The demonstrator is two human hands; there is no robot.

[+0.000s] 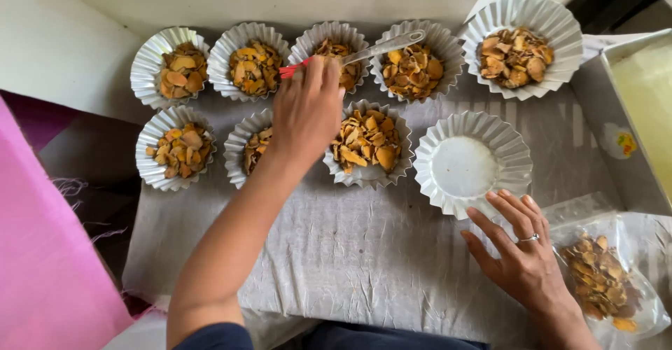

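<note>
My left hand (pixel 306 108) grips a metal spoon (pixel 383 45) by its red handle, and the spoon's bowl hovers over a fluted foil cup (pixel 416 59) in the back row. Several such cups filled with orange-brown dried slices stand in two rows on a wrinkled grey cloth (pixel 350 252). One cup (pixel 470 164) at the right of the near row is empty. My right hand (pixel 521 252), a ring on one finger, lies flat on the cloth with fingers spread, its fingertips touching the empty cup's rim. A clear plastic bag (pixel 602 276) of the same slices lies beside that hand.
A pink cloth (pixel 42 252) and a dark purple one (pixel 91 161) lie at the left. A grey box (pixel 616 119) with a yellowish inside stands at the right edge. A white wall runs behind the cups.
</note>
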